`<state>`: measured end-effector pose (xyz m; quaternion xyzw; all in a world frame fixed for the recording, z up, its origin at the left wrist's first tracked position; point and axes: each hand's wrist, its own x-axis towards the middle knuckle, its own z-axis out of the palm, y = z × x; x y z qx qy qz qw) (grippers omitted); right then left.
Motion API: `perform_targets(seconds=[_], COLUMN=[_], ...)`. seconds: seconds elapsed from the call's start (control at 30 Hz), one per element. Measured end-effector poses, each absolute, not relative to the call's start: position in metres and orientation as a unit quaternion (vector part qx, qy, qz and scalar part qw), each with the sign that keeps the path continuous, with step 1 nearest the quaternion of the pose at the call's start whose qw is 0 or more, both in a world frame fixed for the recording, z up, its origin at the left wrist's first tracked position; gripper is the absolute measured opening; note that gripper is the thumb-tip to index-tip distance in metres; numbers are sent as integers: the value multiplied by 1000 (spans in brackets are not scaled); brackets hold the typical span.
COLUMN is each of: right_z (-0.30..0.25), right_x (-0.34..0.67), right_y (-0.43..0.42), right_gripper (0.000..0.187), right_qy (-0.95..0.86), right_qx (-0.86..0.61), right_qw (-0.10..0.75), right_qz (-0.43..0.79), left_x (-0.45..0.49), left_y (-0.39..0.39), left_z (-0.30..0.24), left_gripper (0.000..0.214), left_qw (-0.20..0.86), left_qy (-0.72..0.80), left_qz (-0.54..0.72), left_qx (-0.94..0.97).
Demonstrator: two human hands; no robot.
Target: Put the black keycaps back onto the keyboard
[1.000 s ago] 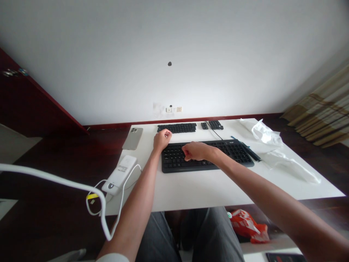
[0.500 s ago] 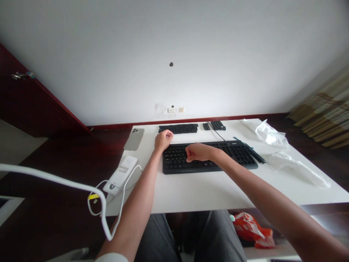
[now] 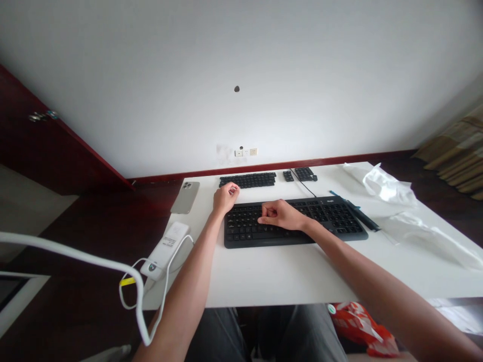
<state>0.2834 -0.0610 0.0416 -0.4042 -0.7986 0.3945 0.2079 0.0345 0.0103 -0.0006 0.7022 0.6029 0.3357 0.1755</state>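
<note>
A black wired keyboard lies on the white table in front of me. My right hand is over the left-middle part of its keys, fingers curled in and thumb pointing left. Whatever it may grip is hidden. Just off the keyboard's upper left corner, my left hand rests with its fingers curled together; I cannot make out anything in them. Behind it, rows of black keycaps are laid out in a block. Two smaller black key blocks, one narrow and one wider, sit to their right.
A phone and a white power bank with a white cable are at the left. Beside the keyboard's right end lies a dark, slim tool-like object. Crumpled white plastic covers the right side. A red bag is below the table.
The view has shifted slightly. My right hand has turned a little over the keys, so its curled fingers show more. My left hand stays near the keyboard's corner.
</note>
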Motion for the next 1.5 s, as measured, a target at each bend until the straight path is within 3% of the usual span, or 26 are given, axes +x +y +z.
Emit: perform_targets(seconds=[0.23,0.43,1.07,1.5], right_z=[40,35,26,25], right_x=[301,315,316,316], right_y=[-47,-33,-28,-28], right_gripper=[39,38,38,35], right_qy=[-773,-742,-758,-760], right_qx=[-476,-513,-496,-497], right_qw=[326,365,355,349], right_qz=[263,229,230,231], left_x=[41,55,58,58], left_y=[6,-4,-2,-10], left_z=[8,17,9,19], left_gripper=[30,35,39,26], left_qw=[120,30,40,44], left_qy=[566,546,543,535], left_qz=[300,279,211,222], left_qx=[759,789,811,814])
